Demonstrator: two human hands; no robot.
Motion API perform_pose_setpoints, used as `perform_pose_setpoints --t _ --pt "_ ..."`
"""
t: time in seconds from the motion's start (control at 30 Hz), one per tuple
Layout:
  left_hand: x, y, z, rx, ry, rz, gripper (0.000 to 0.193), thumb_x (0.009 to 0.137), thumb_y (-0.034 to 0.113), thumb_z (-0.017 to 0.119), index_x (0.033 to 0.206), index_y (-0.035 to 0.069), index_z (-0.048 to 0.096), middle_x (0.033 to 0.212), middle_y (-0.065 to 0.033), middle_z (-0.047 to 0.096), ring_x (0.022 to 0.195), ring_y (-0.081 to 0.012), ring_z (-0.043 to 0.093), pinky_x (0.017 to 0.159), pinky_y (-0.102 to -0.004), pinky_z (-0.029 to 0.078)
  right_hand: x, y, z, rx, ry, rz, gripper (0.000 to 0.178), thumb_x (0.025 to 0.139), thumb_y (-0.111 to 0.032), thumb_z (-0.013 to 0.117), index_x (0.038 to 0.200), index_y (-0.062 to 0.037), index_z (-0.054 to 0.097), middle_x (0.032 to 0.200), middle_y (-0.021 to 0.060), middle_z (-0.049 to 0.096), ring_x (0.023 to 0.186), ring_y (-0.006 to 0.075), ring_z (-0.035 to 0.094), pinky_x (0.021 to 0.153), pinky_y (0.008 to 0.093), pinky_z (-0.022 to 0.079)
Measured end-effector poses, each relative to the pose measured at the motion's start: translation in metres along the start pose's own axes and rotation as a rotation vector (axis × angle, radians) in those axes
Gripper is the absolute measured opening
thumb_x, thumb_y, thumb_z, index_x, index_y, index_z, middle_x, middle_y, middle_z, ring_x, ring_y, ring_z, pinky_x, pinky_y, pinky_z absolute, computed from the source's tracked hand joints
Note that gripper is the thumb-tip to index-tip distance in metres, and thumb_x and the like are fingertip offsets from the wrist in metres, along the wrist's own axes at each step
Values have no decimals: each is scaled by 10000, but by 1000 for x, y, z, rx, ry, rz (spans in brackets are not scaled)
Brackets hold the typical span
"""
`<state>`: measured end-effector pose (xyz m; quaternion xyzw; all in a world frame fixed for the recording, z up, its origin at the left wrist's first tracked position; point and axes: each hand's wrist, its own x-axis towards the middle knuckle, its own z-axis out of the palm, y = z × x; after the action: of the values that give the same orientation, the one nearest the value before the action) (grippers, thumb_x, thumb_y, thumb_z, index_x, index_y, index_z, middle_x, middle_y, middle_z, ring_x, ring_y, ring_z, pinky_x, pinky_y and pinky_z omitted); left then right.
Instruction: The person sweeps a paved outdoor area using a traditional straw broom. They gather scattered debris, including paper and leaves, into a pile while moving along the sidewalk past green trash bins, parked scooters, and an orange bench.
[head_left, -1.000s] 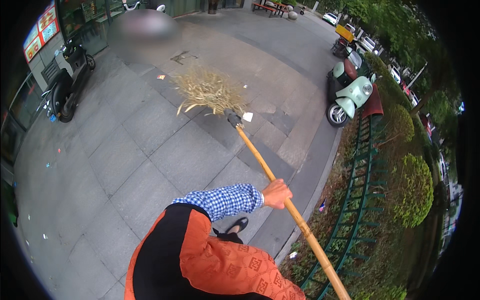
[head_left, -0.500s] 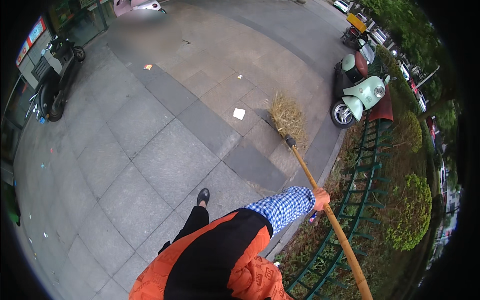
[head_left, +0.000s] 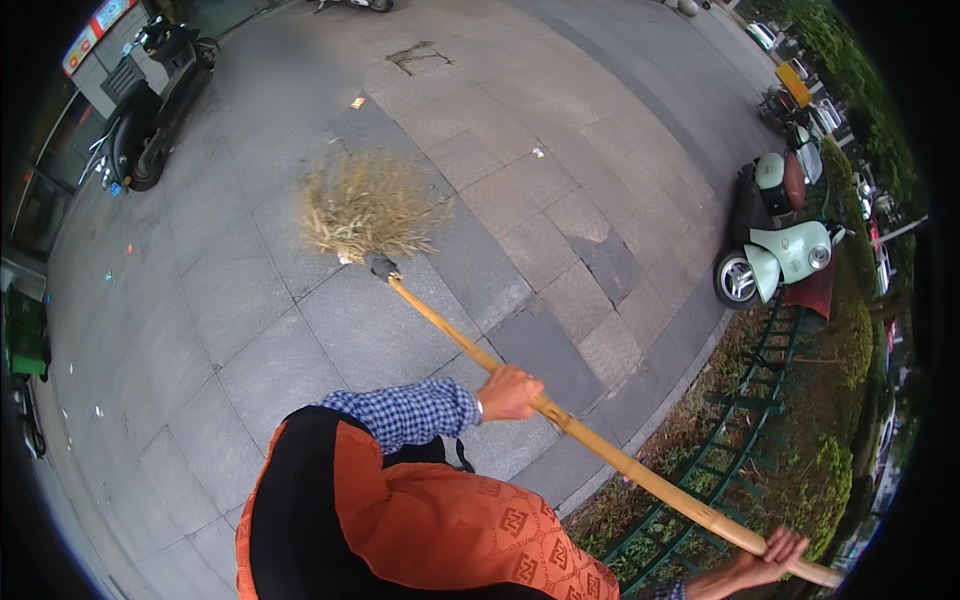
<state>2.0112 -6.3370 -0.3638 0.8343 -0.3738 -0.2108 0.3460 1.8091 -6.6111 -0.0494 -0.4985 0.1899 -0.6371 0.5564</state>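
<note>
I hold a long-handled straw broom (head_left: 640, 468) slantwise across the front of my body. My left hand (head_left: 508, 392), in a blue checked sleeve, is wrapped round the middle of its bamboo handle. Lower right, close to the handle's end, my right hand (head_left: 772, 556) is also closed on it. The bushy, somewhat blurred straw head (head_left: 365, 207) is over the grey paving slabs, ahead and to the left. A small white scrap (head_left: 345, 259) shows at its lower edge. My orange and black vest (head_left: 450, 520) fills the lower middle.
Beside the planted strip on the right run a low green fence (head_left: 745, 418) and a parked pale green scooter (head_left: 790, 255). A dark scooter (head_left: 150, 110) stands by the shopfront at far left. Small litter (head_left: 357, 103) dots the paving; a green bin (head_left: 25, 335) stands left.
The broom head has swung left across the paving, and my left hand has moved left with the handle. The white paper has gone from its earlier spot. My right hand has come into view.
</note>
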Motion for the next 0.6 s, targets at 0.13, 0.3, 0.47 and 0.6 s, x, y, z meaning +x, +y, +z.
perform_pose_setpoints --t 0.13,0.3,0.47,0.6 --pt "-30 -107 -62 240 112 -202 131 587 200 587 651 89 562 596 -114 569 625 -308 572 579 -417 410 -43 116 19 280 -264 494 134 898 -164 443 850 -48 489 482 -54 261 404 53 244 413 199 274" --pt "-22 -99 -116 311 243 -143 145 552 213 610 664 123 592 597 -93 577 580 -280 572 544 -406 414 -13 130 40 368 -231 491 149 913 -93 360 893 -14 485 506 -39 260 424 57 242 431 210 280" --pt "58 -56 -157 294 314 165 196 520 243 605 618 101 511 541 -70 533 550 -275 554 523 -407 409 42 84 2 95 -262 241 64 793 -155 511 749 -109 516 515 -31 253 419 121 315 487 262 394" --pt "153 13 -154 178 275 438 174 512 189 584 554 80 456 476 -77 467 505 -264 525 490 -424 386 35 34 3 -22 -46 -29 63 792 -166 510 770 -108 511 533 -26 271 439 121 325 487 258 385"
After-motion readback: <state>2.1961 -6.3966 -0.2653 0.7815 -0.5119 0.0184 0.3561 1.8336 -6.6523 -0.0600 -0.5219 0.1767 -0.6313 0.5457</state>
